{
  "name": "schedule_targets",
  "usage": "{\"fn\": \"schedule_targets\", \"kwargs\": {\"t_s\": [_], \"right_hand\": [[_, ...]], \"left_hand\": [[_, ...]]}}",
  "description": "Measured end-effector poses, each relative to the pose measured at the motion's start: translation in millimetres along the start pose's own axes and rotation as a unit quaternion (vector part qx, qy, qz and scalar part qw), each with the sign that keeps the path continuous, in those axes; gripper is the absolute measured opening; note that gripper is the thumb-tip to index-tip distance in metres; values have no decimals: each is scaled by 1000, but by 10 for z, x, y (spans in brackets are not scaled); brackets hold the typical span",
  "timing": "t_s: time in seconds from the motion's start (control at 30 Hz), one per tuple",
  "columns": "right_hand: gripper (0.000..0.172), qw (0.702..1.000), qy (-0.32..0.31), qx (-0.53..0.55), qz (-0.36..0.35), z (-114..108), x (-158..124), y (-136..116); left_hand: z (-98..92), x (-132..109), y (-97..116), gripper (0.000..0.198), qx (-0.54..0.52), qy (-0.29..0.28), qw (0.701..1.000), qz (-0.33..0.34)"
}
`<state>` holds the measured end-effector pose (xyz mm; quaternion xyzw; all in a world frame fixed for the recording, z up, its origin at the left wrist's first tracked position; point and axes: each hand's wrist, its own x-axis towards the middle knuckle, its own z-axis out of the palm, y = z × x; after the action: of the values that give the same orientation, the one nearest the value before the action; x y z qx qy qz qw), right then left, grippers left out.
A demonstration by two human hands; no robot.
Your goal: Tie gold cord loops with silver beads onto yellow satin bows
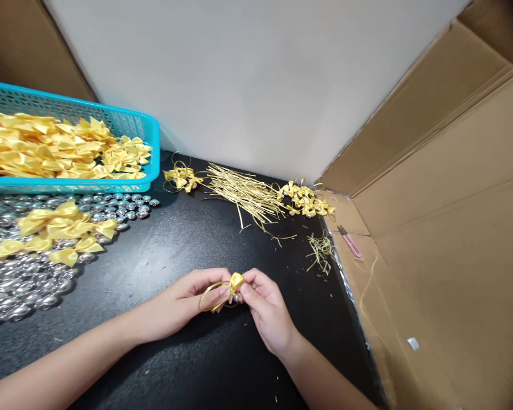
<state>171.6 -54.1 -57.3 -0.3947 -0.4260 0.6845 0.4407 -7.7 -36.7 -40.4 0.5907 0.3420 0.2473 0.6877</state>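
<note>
Between my two hands, low over the black table, is a yellow satin ribbon bow (236, 281). A silver bead (237, 298) shows just beneath it, and a loop of gold cord (206, 296) curves out to the left. My left hand (196, 296) is closed, its thumb and fingers pinching the bow and cord. From the other side my right hand (267, 307) pinches the right part of the bow between thumb and forefinger. The fingertips partly hide where bow, bead and cord meet.
At the back left stands a turquoise basket (151, 154) of yellow bows. Silver beads (21, 285) with loose bows (64, 228) lie before it. Cut gold cords (243, 191) lie between two piles of bow pieces (183, 177). Cord scraps (320, 250) and pink-handled snips (350, 244) are right, beside cardboard (444, 171).
</note>
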Motion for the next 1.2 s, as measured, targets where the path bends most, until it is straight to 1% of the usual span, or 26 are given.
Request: {"fn": "schedule_targets", "kwargs": {"t_s": [0.13,0.33,0.43,0.57,0.77,1.0,1.2], "right_hand": [[34,999,6,-31,-15,-1,-4,-23],[28,994,6,-102,-47,-11,-45,-57],[26,993,10,-108,-51,-9,-53,-55],[24,993,7,-109,-53,-7,-56,-49],[26,993,7,-107,-53,-11,-61,-45],[25,990,4,-120,-70,5,-62,-59],[19,987,1,-132,-88,10,-70,-79]], "left_hand": [[-7,-7,-10,36,4,2,1000,-5],[-5,-6,15,35,29,7,999,-12],[0,1,24,34,36,16,999,-14],[-10,4,4,35,49,14,999,-7],[-16,-3,-13,37,65,22,998,-11],[15,4,-14,37,42,32,998,-14],[6,12,-69,36,37,31,999,-6]]}}
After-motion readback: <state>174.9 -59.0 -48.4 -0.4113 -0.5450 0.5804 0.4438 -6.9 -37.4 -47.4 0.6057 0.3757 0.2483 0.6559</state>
